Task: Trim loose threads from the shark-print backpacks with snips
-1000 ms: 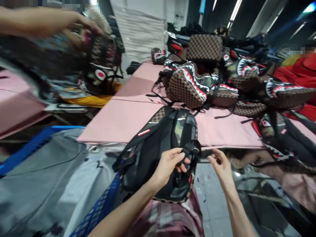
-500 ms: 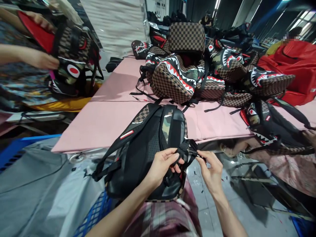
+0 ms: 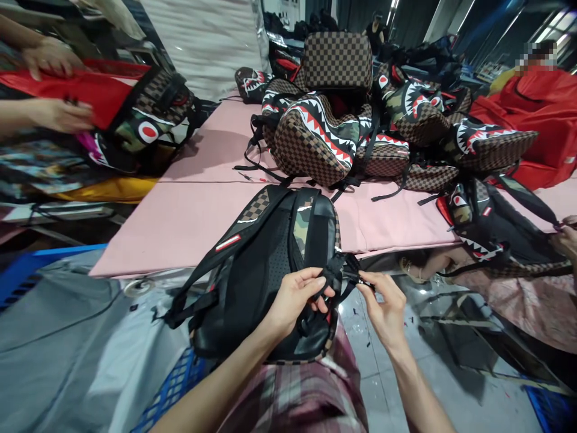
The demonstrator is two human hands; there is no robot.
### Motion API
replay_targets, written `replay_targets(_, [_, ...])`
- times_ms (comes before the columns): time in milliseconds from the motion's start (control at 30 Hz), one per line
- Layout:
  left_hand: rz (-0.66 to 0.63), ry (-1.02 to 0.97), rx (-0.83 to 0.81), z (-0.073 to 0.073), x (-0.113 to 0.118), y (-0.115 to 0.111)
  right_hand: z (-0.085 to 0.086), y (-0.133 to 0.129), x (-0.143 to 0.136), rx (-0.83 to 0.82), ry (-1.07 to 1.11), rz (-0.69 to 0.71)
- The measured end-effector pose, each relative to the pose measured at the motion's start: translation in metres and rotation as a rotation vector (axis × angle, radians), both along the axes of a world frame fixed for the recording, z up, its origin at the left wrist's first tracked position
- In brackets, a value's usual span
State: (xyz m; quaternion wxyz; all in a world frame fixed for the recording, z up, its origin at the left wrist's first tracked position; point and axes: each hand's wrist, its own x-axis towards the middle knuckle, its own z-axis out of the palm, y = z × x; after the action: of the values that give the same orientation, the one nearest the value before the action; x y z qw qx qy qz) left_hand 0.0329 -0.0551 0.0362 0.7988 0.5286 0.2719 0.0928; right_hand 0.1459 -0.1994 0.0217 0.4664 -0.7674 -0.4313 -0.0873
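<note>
A black backpack (image 3: 256,288) with checkered and camouflage trim lies back side up, partly on the pink table (image 3: 148,228) and partly over my lap. My left hand (image 3: 300,297) pinches a bunched black strap (image 3: 333,273) at the pack's right side. Close by on the right, my right hand (image 3: 383,294) has its fingertips closed on a thin black strap end or small dark piece, too small to make out fully. The backpack's other shoulder strap (image 3: 189,294) hangs loose at the left.
Several checkered shark-face bags (image 3: 315,138) are piled at the table's back, beside red bags (image 3: 536,126). At left, a person's hands (image 3: 58,114) hold a red-lined bag. Another person's hand (image 3: 565,240) touches a bag (image 3: 509,228) at right. Blue crates (image 3: 175,385) stand below.
At the left, the other person's bag has been opened wider, showing more red lining. The view has shifted slightly; my hands keep nearly the same hold on the black strap.
</note>
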Motion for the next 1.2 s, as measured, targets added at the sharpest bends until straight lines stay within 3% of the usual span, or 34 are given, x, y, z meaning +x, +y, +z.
replay_targets(200, [-0.066,0.008,0.013,0.0,0.004,-0.004,0.001,-0.001,-0.001,-0.054,-0.058,0.081])
replay_targets(400, [-0.089,0.05,0.051,-0.001,0.006,-0.004,0.003,-0.002,0.001,-0.007,0.142,0.017])
replay_targets(533, [-0.056,-0.029,0.197,0.001,0.009,-0.006,0.001,0.002,-0.002,-0.091,0.013,0.214])
replay_targets(767, [-0.096,-0.078,0.186,0.0,0.011,-0.01,-0.006,0.001,-0.006,-0.039,-0.042,0.21])
replay_targets(867, [-0.109,-0.12,0.151,-0.002,0.014,-0.011,-0.006,0.003,-0.005,0.094,0.257,0.082])
replay_targets(933, [-0.069,-0.128,0.115,-0.003,0.017,-0.014,-0.006,0.007,-0.002,0.196,0.634,0.021])
replay_targets(1033, [-0.043,-0.056,0.069,-0.007,0.022,-0.021,-0.009,0.013,0.003,0.303,1.163,0.051])
replay_targets(1100, [-0.032,-0.003,0.031,-0.01,0.026,-0.026,-0.012,0.016,0.005,0.332,1.289,0.074])
replay_targets(1200, [0.069,0.022,-0.025,-0.014,0.029,-0.031,-0.015,0.012,0.007,0.267,1.145,0.037])
